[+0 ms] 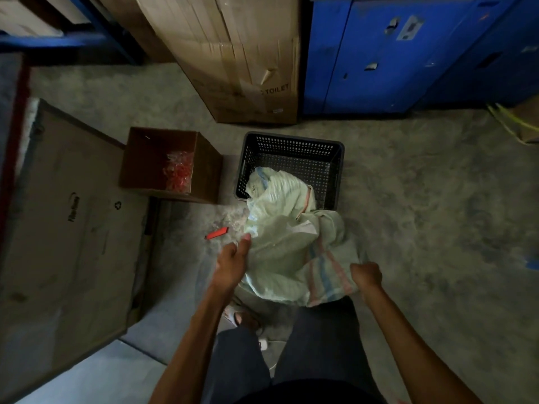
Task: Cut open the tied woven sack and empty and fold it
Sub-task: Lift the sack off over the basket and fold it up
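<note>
On the concrete floor (408, 199), between tall cardboard cartons and blue lockers (379, 53), the person stands over a black perforated crate (291, 153). It sits just ahead of their feet, probably so that whatever comes out of the sack drops straight into it. Whether anything has landed inside cannot be told, since the crate's near half is covered.

Largest of the handled things is the woven sack (285, 252), pale green with blue and pink stripes. It looks limp and crumpled: its far end droops over the near rim into the crate, and its near end is lifted toward the person's legs. That slope suits tipping contents forward, so the emptying seems nearly done and folding has not yet begun.

An open brown box (172, 164) stands just left of the crate, with red and clear bits lying in it. A small orange-red object (217, 233), perhaps the cutter, lies on the floor near the sack's left edge, within easy reach.

Both forearms reach forward and down. The right hand (367, 276) is curled into a fist, fingers pressed together around the striped near corner, knuckles up. The left hand (233, 258) rests at the sack's left edge with fingers loosely extended and slightly apart; whether its fingertips pinch the cloth cannot be told.
</note>
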Motion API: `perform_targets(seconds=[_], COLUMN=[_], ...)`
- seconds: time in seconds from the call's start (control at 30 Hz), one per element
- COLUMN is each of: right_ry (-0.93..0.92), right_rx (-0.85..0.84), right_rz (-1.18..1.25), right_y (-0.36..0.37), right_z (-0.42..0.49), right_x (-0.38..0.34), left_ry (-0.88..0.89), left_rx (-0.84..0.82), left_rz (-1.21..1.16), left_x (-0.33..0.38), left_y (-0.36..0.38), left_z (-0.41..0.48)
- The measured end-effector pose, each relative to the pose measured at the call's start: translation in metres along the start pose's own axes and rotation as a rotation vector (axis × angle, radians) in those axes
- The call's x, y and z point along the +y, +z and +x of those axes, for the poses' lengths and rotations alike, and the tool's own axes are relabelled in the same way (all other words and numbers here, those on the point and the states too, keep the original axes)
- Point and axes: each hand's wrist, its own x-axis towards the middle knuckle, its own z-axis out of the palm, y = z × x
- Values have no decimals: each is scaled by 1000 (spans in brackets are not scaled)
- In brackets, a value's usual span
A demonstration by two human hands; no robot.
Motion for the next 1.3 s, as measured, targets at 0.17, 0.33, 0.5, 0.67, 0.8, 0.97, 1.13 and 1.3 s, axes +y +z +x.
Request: perform_targets(seconds=[0.17,0.33,0.5,0.67,0.8,0.97,1.13,1.3], right_ry=[-230,-483,-715,-739,-719,-638,-641,-709], right_rx=[84,59,39,25,12,64,92,139], right_rz=[224,494,623,571,525,486,432,489], right_y=[-41,-110,-158,-136,-113,-91,-88,-116], right_z=[-79,-178,-252,-263,-240,-212,-196,-210], right_x=[-66,-173,-260,-269,-257,-242,-237,-257], left_ry=[274,520,762,682,550,413,379,459], left_rx=[121,112,103,125,130,148,98,52], left_rz=[-56,-250,-247,-234,-318,-341,-369,-392], left_x=[102,207,280,271,233,199,191,218], left_y=[-53,-119,-154,-157,-146,-135,-126,-130], left_z=[-1,-35,-63,-49,-33,-24,-13,-17])
